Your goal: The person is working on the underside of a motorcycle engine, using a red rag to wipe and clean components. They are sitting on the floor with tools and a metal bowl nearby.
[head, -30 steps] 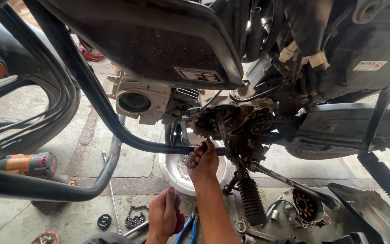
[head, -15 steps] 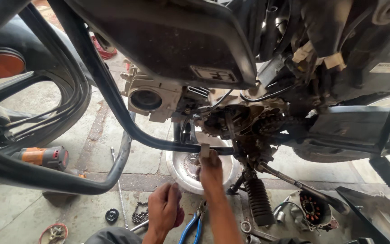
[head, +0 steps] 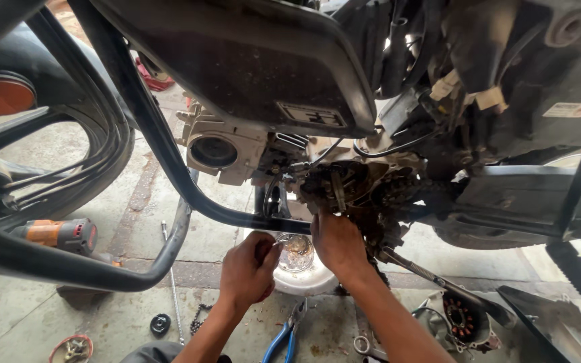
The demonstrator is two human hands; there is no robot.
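Below the frame's centre, both hands work under the motorcycle's exposed engine (head: 351, 191); the left hand (head: 250, 269) is curled, pinching something too small to tell; the right hand (head: 336, 243) presses closed against the greasy casing; a removed cover (head: 462, 319) lies lower right, so disassembly seems underway, unfinished.

Left hand (head: 249, 269) up from lower frame, now level with right hand (head: 336, 243) beside the white pan (head: 307, 281). Right hand dropped slightly below the greasy engine (head: 344, 191). Camera closer; blue pliers (head: 286, 334) in view.
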